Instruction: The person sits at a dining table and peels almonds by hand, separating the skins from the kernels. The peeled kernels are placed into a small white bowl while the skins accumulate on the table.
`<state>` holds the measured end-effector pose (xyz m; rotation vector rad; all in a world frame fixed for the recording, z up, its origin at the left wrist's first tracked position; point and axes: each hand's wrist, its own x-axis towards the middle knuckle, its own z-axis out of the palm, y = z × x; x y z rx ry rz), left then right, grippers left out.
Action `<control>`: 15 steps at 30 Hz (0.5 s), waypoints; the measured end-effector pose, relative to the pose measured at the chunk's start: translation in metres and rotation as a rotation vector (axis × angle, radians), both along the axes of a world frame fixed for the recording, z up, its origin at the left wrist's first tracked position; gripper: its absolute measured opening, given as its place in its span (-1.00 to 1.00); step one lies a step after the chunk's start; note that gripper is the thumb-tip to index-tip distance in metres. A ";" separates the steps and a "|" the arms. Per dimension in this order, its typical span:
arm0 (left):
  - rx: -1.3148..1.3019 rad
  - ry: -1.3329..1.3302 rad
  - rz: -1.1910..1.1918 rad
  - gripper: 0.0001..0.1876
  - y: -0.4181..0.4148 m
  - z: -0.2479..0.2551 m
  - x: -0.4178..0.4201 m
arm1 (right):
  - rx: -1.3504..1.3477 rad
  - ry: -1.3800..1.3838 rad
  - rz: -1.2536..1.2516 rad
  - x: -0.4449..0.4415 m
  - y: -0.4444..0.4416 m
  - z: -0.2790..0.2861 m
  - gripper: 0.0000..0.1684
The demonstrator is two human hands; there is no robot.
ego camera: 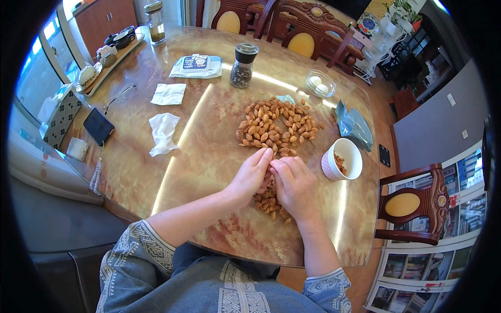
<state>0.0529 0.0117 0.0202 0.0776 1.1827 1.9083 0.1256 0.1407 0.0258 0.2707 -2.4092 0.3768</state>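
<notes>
My left hand (251, 174) and my right hand (294, 184) meet fingertip to fingertip above the marble-patterned table (207, 144). Their fingers are pinched together, and whatever is between them is too hidden to make out, most likely a nut. Just beyond my fingers lies a large pile of almonds in their shells (262, 123). Under and between my hands is a smaller heap of brown shell pieces (269, 201), partly covered by them. To the right of my right hand, a white paper cup (330, 166) with a pink outside leans towards me and holds some brown kernels (339, 163).
A blue plastic bag (354, 125) and a glass bowl with white eggs (321, 84) lie at the right. Farther back stand a grinder jar (242, 66) and a wipes pack (196, 66). Crumpled tissue (163, 133), a phone (98, 126) and a tea tray (117, 62) are at the left.
</notes>
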 end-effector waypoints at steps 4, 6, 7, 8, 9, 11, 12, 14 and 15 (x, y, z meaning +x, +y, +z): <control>0.031 -0.048 -0.041 -0.72 -0.003 0.000 -0.005 | 0.076 -0.015 -0.005 0.003 0.002 0.003 -0.73; 0.031 -0.039 -0.073 -0.73 -0.004 -0.001 -0.005 | 0.092 -0.026 -0.003 0.004 0.004 0.006 -0.73; 0.029 -0.033 -0.092 -0.73 -0.004 -0.001 -0.006 | 0.099 -0.029 0.001 0.005 0.005 0.006 -0.74; 0.028 -0.026 -0.111 -0.74 -0.004 -0.001 -0.006 | 0.105 -0.032 0.006 0.006 0.006 0.007 -0.75; 0.016 -0.030 -0.102 -0.74 -0.004 0.001 -0.006 | 0.054 -0.020 0.018 0.008 0.006 0.007 -0.76; -0.008 -0.037 -0.082 -0.75 -0.004 0.005 -0.006 | -0.049 0.005 0.043 0.015 0.005 0.008 -0.79; -0.040 0.195 -0.062 -0.77 -0.003 -0.002 -0.008 | -0.074 0.056 0.003 0.016 0.009 0.012 -0.80; -0.094 0.651 -0.022 -0.79 0.002 -0.025 -0.016 | -0.115 0.150 -0.081 0.023 0.029 0.026 -0.83; -0.134 0.825 -0.038 -0.80 0.005 -0.023 -0.015 | -0.184 0.180 -0.246 0.029 0.042 0.036 -0.84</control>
